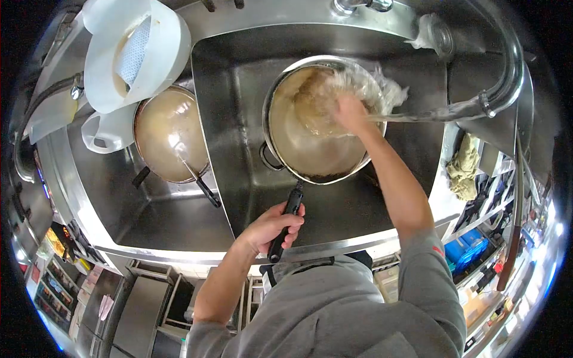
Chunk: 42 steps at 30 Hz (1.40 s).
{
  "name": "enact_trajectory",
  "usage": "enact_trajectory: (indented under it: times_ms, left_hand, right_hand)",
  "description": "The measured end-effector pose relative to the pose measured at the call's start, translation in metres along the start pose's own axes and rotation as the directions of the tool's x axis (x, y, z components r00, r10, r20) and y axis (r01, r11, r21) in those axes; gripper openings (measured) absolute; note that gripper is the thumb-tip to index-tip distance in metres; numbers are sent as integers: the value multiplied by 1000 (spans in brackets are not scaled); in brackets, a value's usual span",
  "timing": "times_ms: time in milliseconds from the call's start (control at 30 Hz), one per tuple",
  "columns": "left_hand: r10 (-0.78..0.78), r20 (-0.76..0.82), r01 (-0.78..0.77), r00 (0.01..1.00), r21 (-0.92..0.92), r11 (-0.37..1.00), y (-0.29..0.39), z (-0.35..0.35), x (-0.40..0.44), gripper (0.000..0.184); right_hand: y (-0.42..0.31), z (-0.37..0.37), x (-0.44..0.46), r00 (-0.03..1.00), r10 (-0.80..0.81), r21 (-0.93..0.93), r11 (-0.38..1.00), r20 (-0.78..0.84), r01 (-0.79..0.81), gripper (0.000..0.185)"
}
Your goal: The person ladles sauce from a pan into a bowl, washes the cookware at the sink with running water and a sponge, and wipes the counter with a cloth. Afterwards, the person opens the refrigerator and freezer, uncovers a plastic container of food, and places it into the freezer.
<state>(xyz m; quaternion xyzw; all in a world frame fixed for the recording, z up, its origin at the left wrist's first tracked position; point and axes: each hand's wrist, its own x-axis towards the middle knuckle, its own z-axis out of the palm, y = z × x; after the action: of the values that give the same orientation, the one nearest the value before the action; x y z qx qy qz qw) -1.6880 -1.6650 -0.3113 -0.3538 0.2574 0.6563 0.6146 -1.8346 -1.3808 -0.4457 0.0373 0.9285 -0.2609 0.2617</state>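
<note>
The left hand [276,228] grips the pan [267,119]'s black handle [293,201]; the right hand [351,111] reaches inside over cloudy water [319,152], splashes hiding its finger spread.

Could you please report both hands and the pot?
Left hand gripping black handle. Right hand at pot, fingers obscured by splashing water. Pot in sink.

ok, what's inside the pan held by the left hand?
The pan holds cloudy, churning water and the right hand. Splash hides its fingertips and anything they grip; the bottom can't be made out clearly.
</note>
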Motion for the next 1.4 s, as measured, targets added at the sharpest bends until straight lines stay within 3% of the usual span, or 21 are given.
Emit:
enact_trajectory:
  times_ms: [33, 100, 167, 233, 367, 433, 467, 500, 533, 567, 633, 667, 733, 867, 933, 1033, 1133, 1200, 1300, 1333, 1400]
  left_hand:
    - [-4, -4, 4, 1000, 0, 1000, 1, 0, 1, 17]
    - [-69, 18, 70, 997, -31, 997, 5, 3, 5, 17]
    - [-53, 4, 53, 999, 22, 998, 4, 1, 5, 16]
    - [-16, -47, 21, 999, 107, 994, 9, 10, -4, 15]
    - [58, -148, -9, 987, 311, 950, 11, 27, -47, 17]
    - [142, -216, -29, 966, 455, 890, 11, 33, -72, 18]
    - [219, -276, -22, 936, 577, 817, 9, 33, -86, 19]
    - [265, -252, -19, 931, 690, 724, 5, 22, -93, 28]
    - [284, -247, -34, 926, 696, 718, 3, 25, -105, 28]
    - [506, -290, 18, 812, 880, 475, 2, 32, -116, 20]
    - [817, -137, 234, 560, 972, 2, -6, 47, -139, 17]
    - [827, -130, 234, 548, 972, -1, -6, 52, -142, 17]
    - [880, -193, 526, 434, 847, -73, -8, 58, -142, 22]
    - [910, -144, 453, 388, 890, -52, -2, 64, -121, 26]
    - [909, -112, 428, 403, 900, -79, -4, 55, -107, 28]
    - [895, -143, 414, 422, 909, -50, -12, 56, -105, 29]
    - [900, -178, 386, 399, 923, 12, -20, 60, -110, 29]
    - [926, -128, 327, 355, 945, 6, -13, 54, -103, 27]
    - [918, -160, 285, 363, 957, 54, -7, 57, -100, 26]
    - [907, -199, 263, 371, 959, 103, -9, 55, -102, 26]
    - [909, -196, 261, 368, 960, 102, -15, 52, -114, 26]
  right_hand:
    - [-15, 4, 10, 999, -46, 1, 999, -14, 46, 31]
    - [-33, 50, 23, 906, -281, 333, 861, -318, 384, 29]
    - [-72, 36, -4, 914, -406, 431, 825, 4, 364, 27]
    - [-65, 57, -27, 852, -517, 488, 765, 77, 420, 25]
    - [-36, 9, -101, 864, -347, 223, 933, 365, 281, 25]
    - [-21, -22, -125, 941, -314, 269, 924, 124, 273, 27]
    - [-4, -31, -129, 978, -192, 424, 895, 84, 139, 30]
    - [-9, -56, -142, 994, -80, 394, 914, -72, 102, 31]
    - [-3, -74, -149, 987, -20, 531, 841, -158, 102, 33]
    - [9, -83, -154, 952, 76, 561, 821, -296, 109, 23]
    - [2, -126, -166, 861, 105, 592, 767, -497, 248, 26]
    - [-7, -144, -173, 846, 217, 695, 683, -487, 225, 28]
    - [-16, -166, -171, 784, 190, 588, 767, -591, 258, 33]
    - [-42, -164, -135, 778, -57, 560, 661, -626, 499, 29]
    - [-61, -156, -113, 635, -268, 265, 742, -724, 615, 24]
    - [-91, -164, -122, 688, -354, 108, 840, -634, 532, 20]
    - [-116, -159, -124, 630, -463, -49, 827, -624, 560, 19]
    - [-140, -157, -137, 751, -451, 10, 854, -483, 520, 19]
    - [-156, -133, -160, 550, -713, -216, 676, -435, 705, 24]
    - [-152, -133, -161, 535, -703, -147, 659, -469, 738, 25]
    - [-125, -135, -150, 636, -524, -38, 788, -567, 615, 24]
